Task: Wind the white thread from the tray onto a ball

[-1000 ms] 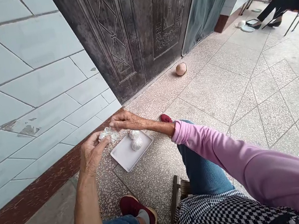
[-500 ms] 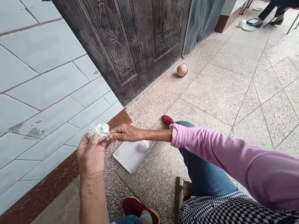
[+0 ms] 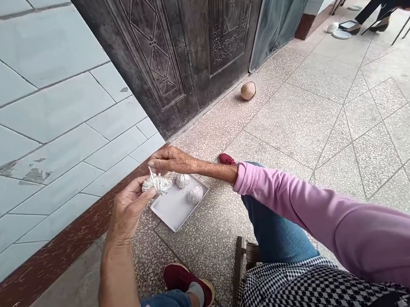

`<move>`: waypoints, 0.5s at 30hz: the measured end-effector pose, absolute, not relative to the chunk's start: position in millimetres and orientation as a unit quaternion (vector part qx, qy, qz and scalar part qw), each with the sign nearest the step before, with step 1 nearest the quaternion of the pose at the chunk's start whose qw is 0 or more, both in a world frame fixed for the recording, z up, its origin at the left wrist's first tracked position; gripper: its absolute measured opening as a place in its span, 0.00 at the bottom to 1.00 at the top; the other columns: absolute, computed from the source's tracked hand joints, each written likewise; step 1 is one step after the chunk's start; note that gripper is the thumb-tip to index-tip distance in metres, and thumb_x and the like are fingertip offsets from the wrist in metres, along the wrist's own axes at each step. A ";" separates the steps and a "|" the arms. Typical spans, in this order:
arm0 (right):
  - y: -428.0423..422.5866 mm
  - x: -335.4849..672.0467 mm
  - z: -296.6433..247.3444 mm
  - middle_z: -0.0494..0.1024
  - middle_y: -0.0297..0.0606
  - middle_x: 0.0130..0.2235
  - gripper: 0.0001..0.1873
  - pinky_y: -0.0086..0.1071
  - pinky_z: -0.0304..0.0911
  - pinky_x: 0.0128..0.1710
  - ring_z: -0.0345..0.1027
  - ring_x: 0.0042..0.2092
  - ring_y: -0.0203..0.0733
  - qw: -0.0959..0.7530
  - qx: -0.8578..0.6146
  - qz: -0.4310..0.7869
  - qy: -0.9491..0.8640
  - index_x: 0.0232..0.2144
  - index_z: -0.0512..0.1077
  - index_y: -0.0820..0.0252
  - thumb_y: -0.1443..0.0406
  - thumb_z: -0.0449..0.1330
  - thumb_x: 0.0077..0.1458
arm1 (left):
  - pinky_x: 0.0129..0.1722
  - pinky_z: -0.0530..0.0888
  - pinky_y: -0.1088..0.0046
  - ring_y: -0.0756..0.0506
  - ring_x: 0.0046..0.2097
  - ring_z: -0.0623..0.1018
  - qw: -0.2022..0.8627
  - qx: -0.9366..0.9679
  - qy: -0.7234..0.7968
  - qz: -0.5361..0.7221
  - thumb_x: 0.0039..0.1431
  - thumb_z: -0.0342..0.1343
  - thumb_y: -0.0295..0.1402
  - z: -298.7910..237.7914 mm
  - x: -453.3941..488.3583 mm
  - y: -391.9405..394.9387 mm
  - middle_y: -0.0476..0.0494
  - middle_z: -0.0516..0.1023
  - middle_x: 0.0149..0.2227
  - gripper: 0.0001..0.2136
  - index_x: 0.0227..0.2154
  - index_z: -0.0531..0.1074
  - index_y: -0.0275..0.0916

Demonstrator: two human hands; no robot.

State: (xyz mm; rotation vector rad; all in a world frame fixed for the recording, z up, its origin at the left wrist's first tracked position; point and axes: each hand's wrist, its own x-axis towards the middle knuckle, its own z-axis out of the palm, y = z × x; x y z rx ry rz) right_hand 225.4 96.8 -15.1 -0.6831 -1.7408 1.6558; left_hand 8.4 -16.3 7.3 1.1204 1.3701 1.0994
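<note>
1. My reference point is the white tray [image 3: 172,212] on the speckled floor, so everything below is placed relative to it.
2. The left hand [image 3: 128,214] is up over the tray's left corner. Its fingers are curled round a small white bundle [image 3: 159,184] and it's properly gripping it, not just resting on it.
3. The right hand [image 3: 173,160] is over the tray's far edge. Thumb and forefinger are pinched shut on a loose strand [image 3: 152,173] that stands straight up out of the bundle.
4. The bundle is held in the air just above the tray's far-left side, not lying on it. On the tray itself are the far ball [image 3: 183,180] and the near ball [image 3: 194,194], close together but apart.
5. It looks like wound thread or thin cord, though at this resolution I honestly can't say which.
6. My read on handling is that it's very light, soft and squashy, and apt to unravel if squeezed wrong. I'd cup the body of the bundle around its middle and keep the strand taut at its tip. Grab it by loose loops and it'll probably shed.
7. A red shoe [image 3: 187,284] is on the near side of the tray. A round tan object [image 3: 248,90] sits well beyond it by the dark door [image 3: 180,35].
</note>
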 end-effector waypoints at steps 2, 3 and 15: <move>95.3 222.5 -18.1 0.75 0.30 0.33 0.29 0.29 0.62 0.39 0.65 0.35 0.36 0.328 -0.271 0.616 -0.663 0.40 0.78 0.60 0.43 0.71 0.86 | 0.53 0.87 0.61 0.36 0.49 0.89 0.522 0.420 0.541 0.508 0.42 0.91 0.48 14.1 14.8 -19.1 0.39 0.93 0.48 0.30 0.47 0.90 0.44; 92.5 220.9 -18.9 0.74 0.30 0.33 0.27 0.30 0.61 0.40 0.65 0.36 0.36 0.330 -0.275 0.610 -0.666 0.40 0.78 0.60 0.46 0.71 0.87 | 0.52 0.87 0.61 0.36 0.49 0.88 0.521 0.400 0.530 0.537 0.41 0.92 0.47 16.5 16.8 -19.4 0.39 0.92 0.48 0.30 0.46 0.89 0.44; 57.6 202.4 -32.5 0.79 0.36 0.38 0.31 0.36 0.66 0.50 0.73 0.44 0.44 0.240 -0.216 0.557 -0.765 0.37 0.77 0.59 0.43 0.68 0.88 | 0.45 0.84 0.62 0.40 0.44 0.85 0.302 0.342 0.607 0.651 0.42 0.85 0.40 -6.0 5.0 11.1 0.42 0.88 0.42 0.27 0.41 0.77 0.43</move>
